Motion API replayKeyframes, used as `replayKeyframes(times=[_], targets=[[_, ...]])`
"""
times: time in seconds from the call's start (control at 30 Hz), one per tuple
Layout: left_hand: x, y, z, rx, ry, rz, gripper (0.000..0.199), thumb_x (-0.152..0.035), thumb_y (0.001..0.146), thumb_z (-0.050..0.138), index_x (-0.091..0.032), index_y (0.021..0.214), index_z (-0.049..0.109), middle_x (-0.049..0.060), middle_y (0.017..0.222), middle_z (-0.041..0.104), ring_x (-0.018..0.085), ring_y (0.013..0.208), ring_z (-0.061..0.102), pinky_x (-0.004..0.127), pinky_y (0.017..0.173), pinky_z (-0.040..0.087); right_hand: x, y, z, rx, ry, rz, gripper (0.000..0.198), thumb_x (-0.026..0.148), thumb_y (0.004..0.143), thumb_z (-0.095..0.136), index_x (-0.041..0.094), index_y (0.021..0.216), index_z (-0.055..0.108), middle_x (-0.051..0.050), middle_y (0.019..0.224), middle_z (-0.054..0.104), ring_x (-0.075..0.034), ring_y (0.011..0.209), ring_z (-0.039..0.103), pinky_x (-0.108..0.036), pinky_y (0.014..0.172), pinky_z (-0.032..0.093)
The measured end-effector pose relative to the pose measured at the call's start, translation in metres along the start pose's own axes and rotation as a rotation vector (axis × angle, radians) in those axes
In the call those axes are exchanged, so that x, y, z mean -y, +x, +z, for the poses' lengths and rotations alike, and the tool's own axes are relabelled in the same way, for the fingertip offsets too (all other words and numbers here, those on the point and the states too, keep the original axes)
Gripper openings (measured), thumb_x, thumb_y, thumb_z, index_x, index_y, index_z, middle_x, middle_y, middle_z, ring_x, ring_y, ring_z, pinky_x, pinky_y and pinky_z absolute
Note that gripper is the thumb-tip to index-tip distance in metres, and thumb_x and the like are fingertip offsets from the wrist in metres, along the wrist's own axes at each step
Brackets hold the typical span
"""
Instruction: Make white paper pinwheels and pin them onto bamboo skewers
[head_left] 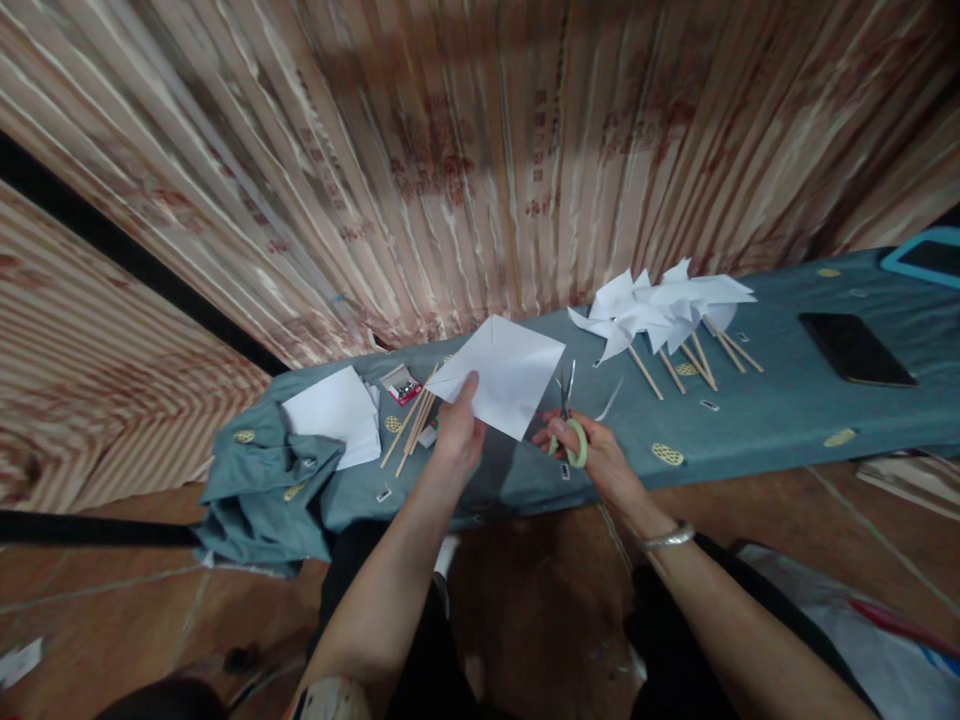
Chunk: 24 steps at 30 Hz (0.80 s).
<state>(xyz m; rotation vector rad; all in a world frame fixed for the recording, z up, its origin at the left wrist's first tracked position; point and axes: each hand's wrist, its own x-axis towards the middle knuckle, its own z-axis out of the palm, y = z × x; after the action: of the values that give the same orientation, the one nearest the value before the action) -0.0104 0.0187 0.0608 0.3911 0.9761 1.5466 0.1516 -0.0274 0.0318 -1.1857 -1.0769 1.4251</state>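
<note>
My left hand (460, 425) grips a square sheet of white paper (501, 375) by its lower left edge, thumb on top. Creases show on the sheet. In my right hand (589, 445) is a pair of scissors (576, 443) with light green handles, its blades parted and pointing away from me. The blades stand just right of the sheet's right side, apart from it as far as I can see. A thin curled strip of white paper (611, 398) lies right of the scissors. Several paper pinwheels (660, 305) on wooden sticks lie farther right.
The bench has a grey-green cloth (757, 410), bunched at its left end. On it are a stack of white paper (337, 415), a small open red box (401, 384), wooden sticks (411, 430), a dark phone (856, 348) and a blue-framed tablet (926, 258). A curtain (480, 150) hangs behind.
</note>
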Motion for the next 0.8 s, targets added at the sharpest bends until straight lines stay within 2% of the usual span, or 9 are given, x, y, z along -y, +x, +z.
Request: replayKeyframes(times=[0.13,0.3,0.47,0.6,0.8], targets=[[-0.006,0.003,0.003,-0.014,0.037,0.046,0.023,-0.020,0.079,0.071,-0.020,0.102,0.066,0.004,0.113,0.073,0.020,0.110,0.067,0.027,0.089,0.057,-0.009,-0.019,-0.002,0.155,-0.034,0.053,0.048,0.062,0.073,0.069,0.020,0.096,0.067,-0.005,0.080,0.072,-0.017,0.070,0.064,-0.029,0.065,0.050],[-0.006,0.000,0.009,0.009,0.051,0.018,0.023,-0.021,0.081,0.068,-0.020,0.104,0.065,0.005,0.108,0.074,0.021,0.111,0.066,0.028,0.088,0.057,-0.019,-0.029,-0.005,0.325,-0.141,0.075,0.046,0.059,0.076,0.069,0.021,0.103,0.068,-0.003,0.082,0.071,-0.019,0.076,0.064,-0.030,0.070,0.052],[0.001,0.000,0.013,0.019,0.035,-0.034,0.021,-0.020,0.082,0.068,-0.019,0.102,0.065,0.006,0.110,0.073,0.021,0.107,0.068,0.029,0.088,0.056,-0.018,-0.028,-0.005,0.346,-0.150,0.081,0.047,0.057,0.075,0.070,0.022,0.106,0.069,-0.003,0.081,0.070,-0.018,0.076,0.064,-0.029,0.068,0.051],[0.006,0.001,0.012,0.039,0.008,-0.036,0.028,-0.020,0.079,0.070,-0.016,0.107,0.064,0.007,0.112,0.073,0.022,0.105,0.068,0.031,0.089,0.057,-0.015,-0.027,-0.001,0.349,-0.144,0.120,0.052,0.061,0.073,0.070,0.020,0.106,0.069,-0.004,0.084,0.071,-0.017,0.075,0.063,-0.029,0.069,0.049],[0.008,0.000,0.013,0.050,-0.040,-0.043,0.028,-0.017,0.080,0.069,-0.014,0.107,0.065,0.008,0.110,0.073,0.021,0.102,0.069,0.031,0.090,0.056,-0.015,-0.028,0.001,0.364,-0.133,0.134,0.054,0.063,0.075,0.068,0.019,0.106,0.066,-0.006,0.086,0.072,-0.017,0.076,0.064,-0.029,0.069,0.049]])
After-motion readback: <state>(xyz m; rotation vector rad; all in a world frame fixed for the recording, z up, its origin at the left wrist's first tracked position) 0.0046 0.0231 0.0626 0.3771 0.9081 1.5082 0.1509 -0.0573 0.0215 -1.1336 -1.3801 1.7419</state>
